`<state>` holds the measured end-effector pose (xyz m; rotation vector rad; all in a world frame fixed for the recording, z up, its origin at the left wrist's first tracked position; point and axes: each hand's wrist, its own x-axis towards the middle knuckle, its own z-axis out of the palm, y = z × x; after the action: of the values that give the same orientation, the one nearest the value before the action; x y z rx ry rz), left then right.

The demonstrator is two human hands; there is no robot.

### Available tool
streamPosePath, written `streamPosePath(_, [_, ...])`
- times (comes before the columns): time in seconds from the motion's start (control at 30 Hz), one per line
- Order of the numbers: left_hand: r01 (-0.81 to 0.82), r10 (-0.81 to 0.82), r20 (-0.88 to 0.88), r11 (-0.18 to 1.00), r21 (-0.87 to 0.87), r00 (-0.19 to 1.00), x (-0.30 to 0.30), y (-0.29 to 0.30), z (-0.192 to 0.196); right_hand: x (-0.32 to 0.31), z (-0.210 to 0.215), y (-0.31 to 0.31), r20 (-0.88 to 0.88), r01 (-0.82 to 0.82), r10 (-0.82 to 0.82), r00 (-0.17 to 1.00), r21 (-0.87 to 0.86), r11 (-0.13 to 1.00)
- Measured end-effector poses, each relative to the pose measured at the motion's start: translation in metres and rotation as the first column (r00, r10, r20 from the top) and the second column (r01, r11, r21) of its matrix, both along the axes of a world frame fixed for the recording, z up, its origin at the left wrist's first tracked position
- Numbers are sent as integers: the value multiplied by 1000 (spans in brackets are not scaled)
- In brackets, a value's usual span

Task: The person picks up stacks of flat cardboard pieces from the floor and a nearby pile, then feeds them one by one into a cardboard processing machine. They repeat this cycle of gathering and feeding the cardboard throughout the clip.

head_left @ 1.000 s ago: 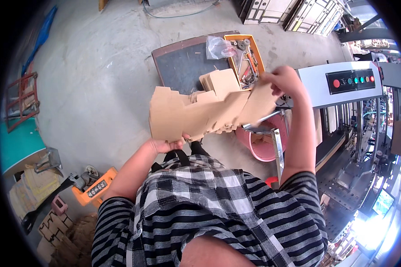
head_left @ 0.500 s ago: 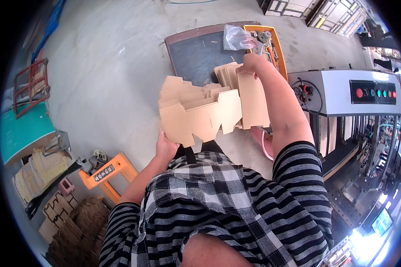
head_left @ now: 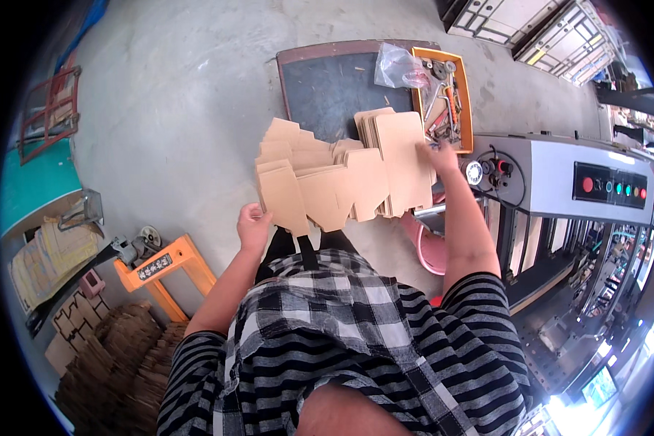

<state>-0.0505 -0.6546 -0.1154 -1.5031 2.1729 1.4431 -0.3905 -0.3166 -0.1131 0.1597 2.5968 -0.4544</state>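
Note:
A stack of flat brown die-cut cardboard box blanks [head_left: 327,196] lies fanned out in front of me, its layers offset in steps. At its right end the long, plain panels [head_left: 407,163] are piled up fairly evenly. My left hand [head_left: 254,227] is at the lower left corner of the stack, fingers loosely apart, thumb by the cardboard edge. On the opposite side, my right hand [head_left: 442,157] is against the right edge of the panels with its fingers spread. Neither hand is closed round a blank. What bears the stack from below is mostly hidden.
Behind the stack is a dark-topped table [head_left: 327,87] with a clear plastic bag [head_left: 400,67] and an orange tray [head_left: 466,102] of tools. A grey machine [head_left: 545,171] with buttons stands right. A pink basket [head_left: 432,251], orange frame [head_left: 163,265] and cardboard scrap pile [head_left: 112,356] stand around me.
My right hand has come down from the top of the right-hand panels to their right edge. My left hand has slid out from under the lower left corner. The blanks look more level.

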Motion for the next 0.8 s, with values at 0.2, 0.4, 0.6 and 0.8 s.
streamPosePath(0.2, [-119,299,-237,816,566,924,-20,-14,-8,37,-23,5,442,402,-196,875,-439,803])
streamPosePath(0.4, [-216,267,-88,900,378,960,-36,6,3,28,-8,-6,583,520,-193,789,-466,716])
streamPosePath(0.6, [-188,242,-90,898,398,966,-39,5,4,26,18,-7,605,518,-154,781,-490,701])
streamPosePath(0.8, [-232,303,-112,878,419,946,-37,1,-1,29,38,-6,657,537,-120,744,-482,692])
